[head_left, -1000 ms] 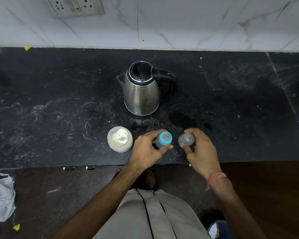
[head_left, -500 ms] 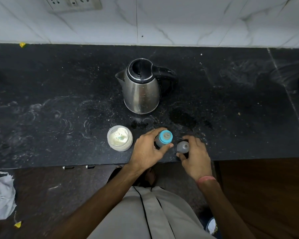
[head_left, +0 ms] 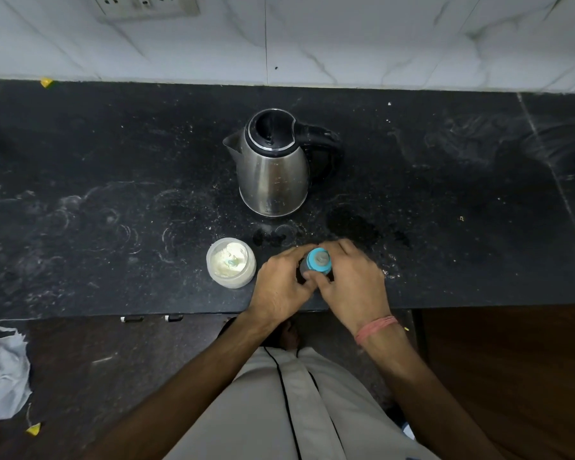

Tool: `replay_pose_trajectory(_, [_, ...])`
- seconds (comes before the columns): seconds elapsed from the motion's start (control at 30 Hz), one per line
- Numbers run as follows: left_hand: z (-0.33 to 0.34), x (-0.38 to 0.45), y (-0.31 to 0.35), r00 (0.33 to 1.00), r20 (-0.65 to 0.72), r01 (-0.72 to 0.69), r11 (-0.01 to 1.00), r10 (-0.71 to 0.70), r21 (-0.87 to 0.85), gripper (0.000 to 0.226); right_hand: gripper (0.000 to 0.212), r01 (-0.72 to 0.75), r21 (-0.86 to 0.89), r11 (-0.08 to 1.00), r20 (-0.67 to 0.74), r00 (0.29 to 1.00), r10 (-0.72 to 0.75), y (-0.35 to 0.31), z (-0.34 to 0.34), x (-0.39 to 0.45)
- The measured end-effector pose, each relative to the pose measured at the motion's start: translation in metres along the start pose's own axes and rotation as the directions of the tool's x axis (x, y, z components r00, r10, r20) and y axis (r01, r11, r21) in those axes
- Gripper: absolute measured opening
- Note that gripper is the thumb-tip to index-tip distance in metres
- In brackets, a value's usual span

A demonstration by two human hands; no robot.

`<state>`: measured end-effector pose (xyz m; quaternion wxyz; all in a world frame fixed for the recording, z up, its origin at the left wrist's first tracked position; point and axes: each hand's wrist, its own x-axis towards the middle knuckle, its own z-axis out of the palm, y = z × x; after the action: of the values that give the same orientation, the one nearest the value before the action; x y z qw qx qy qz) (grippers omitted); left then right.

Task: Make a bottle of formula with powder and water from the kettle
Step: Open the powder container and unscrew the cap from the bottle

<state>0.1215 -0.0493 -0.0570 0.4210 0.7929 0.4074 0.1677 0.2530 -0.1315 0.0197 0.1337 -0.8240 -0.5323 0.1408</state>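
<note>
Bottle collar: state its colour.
Blue, on the bottle collar; the head view shows it best.

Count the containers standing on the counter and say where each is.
3. The kettle stands at the back centre, the open powder jar at the front left, and the bottle beside it, between both hands. None seem hidden.

No text, brand or number can be read anywhere. The kettle point(head_left: 274, 174) bears faint marks low on its steel body, too small and blurred to make out.
</note>
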Motion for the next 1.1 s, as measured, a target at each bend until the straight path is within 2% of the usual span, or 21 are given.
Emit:
replay_pose_trajectory(0.17, [0.003, -0.003, 0.001, 0.998, -0.012, -0.056, 0.997, 0.057, 0.045, 0.063, 0.052, 0.042, 0.051, 0.998, -0.038, 0.998, -0.04, 0.004, 0.001, 0.003])
replay_pose_trajectory(0.37, [0.004, -0.002, -0.005, 0.998, -0.002, -0.064, 0.998, 0.064, 0.009, 0.064, 0.051, 0.096, 0.057, 0.994, 0.022, 0.995, -0.098, 0.009, -0.006, 0.008])
replay_pose_trajectory(0.5, [0.003, -0.002, -0.005, 0.999, 0.007, -0.053, 0.998, 0.053, -0.021, 0.064, 0.059, 0.133, 0.058, 0.989, 0.084, 0.987, -0.137, 0.009, -0.009, 0.01])
replay_pose_trajectory(0.6, [0.001, -0.001, -0.006, 0.998, 0.008, -0.064, 0.998, 0.063, 0.012, 0.065, 0.066, 0.086, 0.08, 0.993, 0.071, 0.993, -0.092, 0.009, -0.011, 0.008])
replay_pose_trajectory(0.7, [0.002, -0.001, -0.006, 0.997, 0.0, -0.074, 0.997, 0.074, 0.014, 0.06, 0.059, 0.031, 0.051, 0.998, 0.011, 0.999, -0.031, 0.005, -0.014, 0.008])
replay_pose_trajectory(0.83, [0.002, -0.001, -0.004, 0.998, -0.005, -0.058, 0.998, 0.058, 0.015, 0.064, 0.043, 0.15, -0.034, 0.988, 0.082, 0.986, -0.147, 0.001, -0.023, 0.017])
replay_pose_trajectory(0.97, [0.002, -0.001, -0.003, 1.0, 0.0, -0.028, 1.0, 0.028, 0.008, 0.069, 0.042, 0.286, -0.081, 0.955, 0.187, 0.945, -0.268, 0.0, -0.033, 0.026])
replay_pose_trajectory(1.03, [0.003, -0.001, -0.005, 1.0, -0.004, -0.026, 1.0, 0.026, 0.009, 0.065, 0.042, 0.311, -0.094, 0.946, 0.2, 0.936, -0.288, -0.002, -0.034, 0.026])
replay_pose_trajectory(1.1, [0.003, -0.001, -0.005, 0.999, -0.009, -0.039, 0.999, 0.039, 0.01, 0.064, 0.044, 0.27, -0.1, 0.958, 0.188, 0.95, -0.249, -0.004, -0.031, 0.022])
